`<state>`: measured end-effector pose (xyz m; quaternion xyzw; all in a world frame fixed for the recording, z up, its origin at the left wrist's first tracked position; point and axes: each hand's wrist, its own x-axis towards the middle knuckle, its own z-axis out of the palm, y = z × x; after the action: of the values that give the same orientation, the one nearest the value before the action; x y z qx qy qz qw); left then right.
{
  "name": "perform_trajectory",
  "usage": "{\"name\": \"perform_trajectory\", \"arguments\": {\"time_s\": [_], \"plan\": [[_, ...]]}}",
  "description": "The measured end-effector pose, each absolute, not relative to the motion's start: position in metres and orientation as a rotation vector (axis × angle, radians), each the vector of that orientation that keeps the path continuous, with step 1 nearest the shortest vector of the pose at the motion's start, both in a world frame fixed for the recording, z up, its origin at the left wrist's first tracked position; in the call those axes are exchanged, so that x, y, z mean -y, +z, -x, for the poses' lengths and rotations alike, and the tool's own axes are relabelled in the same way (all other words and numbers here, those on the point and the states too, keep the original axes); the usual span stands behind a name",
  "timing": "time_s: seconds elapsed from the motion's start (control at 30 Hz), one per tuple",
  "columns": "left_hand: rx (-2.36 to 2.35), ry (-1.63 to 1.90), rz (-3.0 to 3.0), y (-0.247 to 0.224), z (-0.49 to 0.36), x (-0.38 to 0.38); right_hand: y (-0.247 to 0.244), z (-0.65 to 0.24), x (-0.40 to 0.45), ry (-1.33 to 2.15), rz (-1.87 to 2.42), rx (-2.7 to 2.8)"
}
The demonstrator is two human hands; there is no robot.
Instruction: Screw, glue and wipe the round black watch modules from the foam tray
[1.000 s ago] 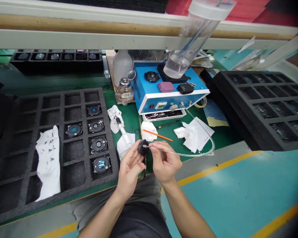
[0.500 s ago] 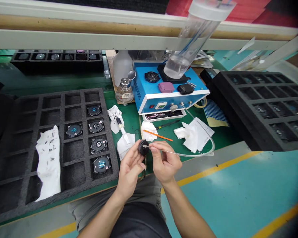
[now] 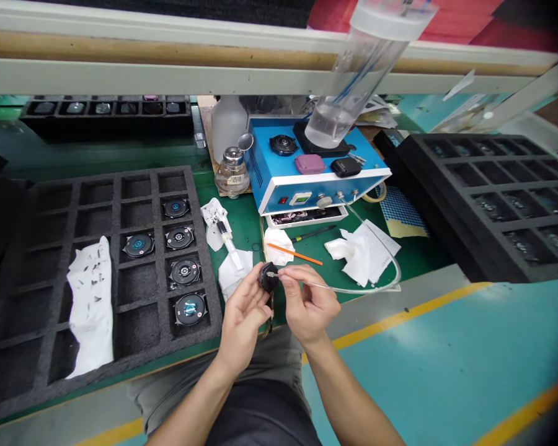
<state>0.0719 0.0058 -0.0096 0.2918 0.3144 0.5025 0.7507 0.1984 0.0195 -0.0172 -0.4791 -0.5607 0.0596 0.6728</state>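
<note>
Black watch case (image 3: 265,280), at fingertips of left grip (image 3: 242,311), near right grip (image 3: 310,303)

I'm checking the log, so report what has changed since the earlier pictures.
Nothing on the bench has visibly moved, and nothing was taken hold of or let go; only the camera's view shifted slightly. The left hand still holds the round black piece, and the right hand still grips the clear tube near its tip. The foam tray and blue machine stay as they were.

Label (image 3: 236,180) reading "酒精", on clear glass bottle (image 3: 224,178)
</note>
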Motion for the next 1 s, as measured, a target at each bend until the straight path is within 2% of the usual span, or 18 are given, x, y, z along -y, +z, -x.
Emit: {"name": "perform_trajectory", "arguments": {"time_s": [1.0], "plan": [[-0.696, 1.092, -0.641, -0.0099, -0.072, -0.0059, -0.0168, -0.1986, -0.0193, 0.128, 1.085, 1.267]]}}
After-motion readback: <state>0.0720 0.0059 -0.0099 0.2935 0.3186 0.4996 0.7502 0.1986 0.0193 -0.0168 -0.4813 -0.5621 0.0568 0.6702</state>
